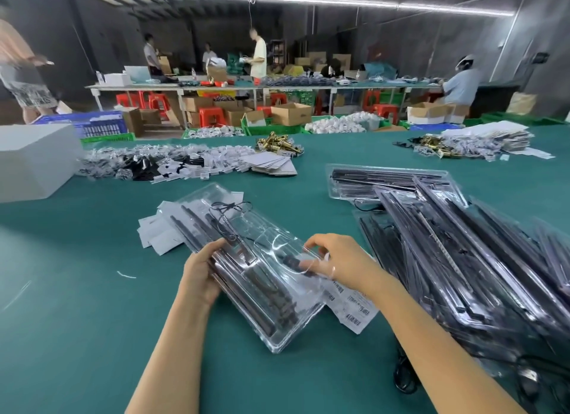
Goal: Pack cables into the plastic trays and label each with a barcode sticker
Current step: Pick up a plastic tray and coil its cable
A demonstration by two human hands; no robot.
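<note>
A clear plastic tray (271, 293) with dark rods and a thin black cable (226, 216) in it lies tilted on the green table, partly lifted. My left hand (203, 275) grips its left edge. My right hand (336, 259) pinches the tray's right rim, fingers curled over the plastic. A sheet of barcode stickers (351, 305) lies under the tray's right side, below my right wrist. A big heap of filled trays (462, 259) is stacked at the right.
White slips of paper (160, 231) lie behind the tray. A white box (34, 160) stands at the far left. Piles of small bagged parts (172, 160) and gold fittings (277, 143) lie further back. Loose black cable (404, 379) lies near the front right. People work at far tables.
</note>
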